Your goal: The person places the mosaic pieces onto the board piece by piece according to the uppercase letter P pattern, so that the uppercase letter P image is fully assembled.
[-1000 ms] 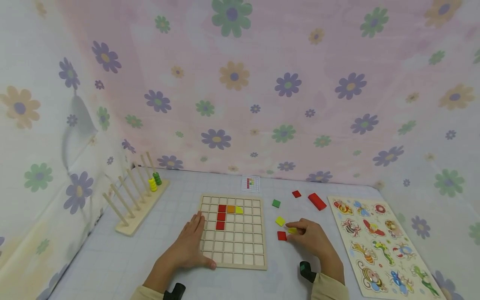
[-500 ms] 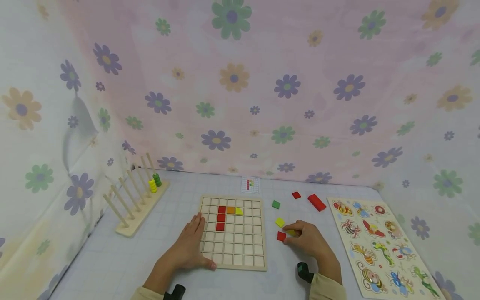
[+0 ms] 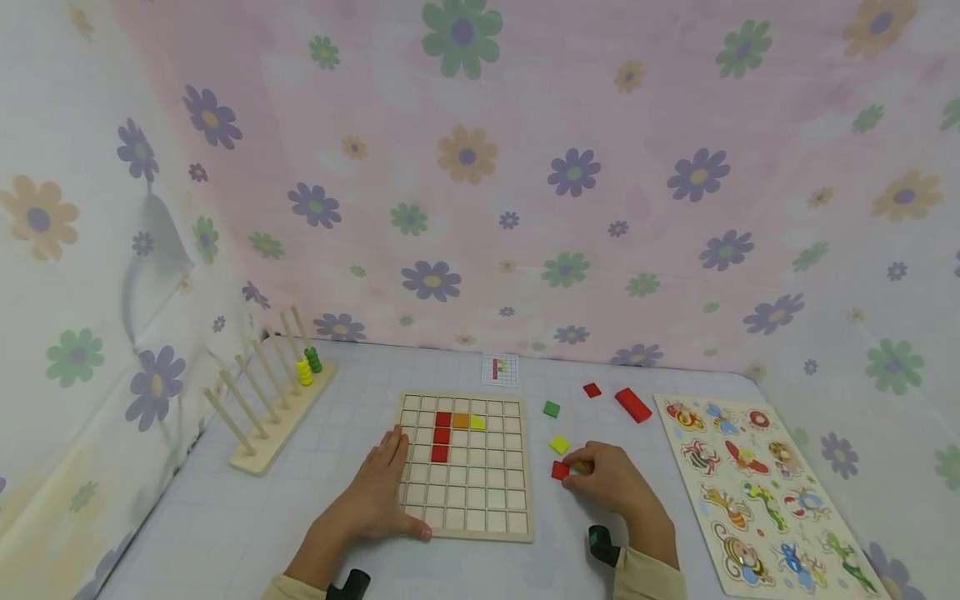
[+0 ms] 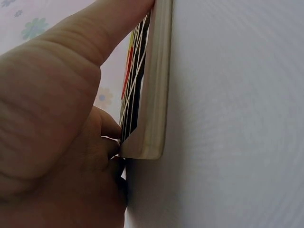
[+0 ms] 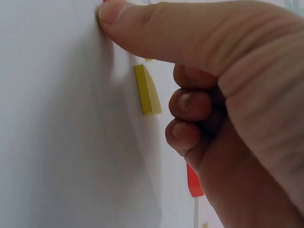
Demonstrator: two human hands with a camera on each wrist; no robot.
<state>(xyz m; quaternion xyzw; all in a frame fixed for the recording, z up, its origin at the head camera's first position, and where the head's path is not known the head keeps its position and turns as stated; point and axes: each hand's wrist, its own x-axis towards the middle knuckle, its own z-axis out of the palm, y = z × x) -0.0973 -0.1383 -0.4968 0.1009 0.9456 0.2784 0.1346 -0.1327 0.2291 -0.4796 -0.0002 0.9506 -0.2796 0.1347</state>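
Observation:
My left hand [image 3: 378, 492] rests against a wooden grid board [image 3: 480, 508], fingers straight along its left side and thumb at the near edge. On the board, several red squares [image 3: 441, 436] stand in a column, with an orange square [image 3: 461, 421] and a yellow piece [image 3: 477, 422] beside the top one. My right hand [image 3: 611, 477] pinches a red square tile [image 3: 559, 470] at the table between thumb and index finger. Beneath this hand lies a yellow tile [image 5: 145, 90] with one curved side, mostly covered in the head view. The other right fingers are curled.
Beyond the right hand lie a yellow square [image 3: 559, 444], a green square [image 3: 552, 409], a red square [image 3: 592, 390] and a red block [image 3: 633, 405]. A pattern card [image 3: 500, 370] is behind the board. An insect puzzle [image 3: 738, 454] lies right; a peg rack [image 3: 283, 417] stands left.
My right hand has shifted slightly left, from over the yellow tile to the red square, covering more of the yellow one. The left hand and the board stay put.

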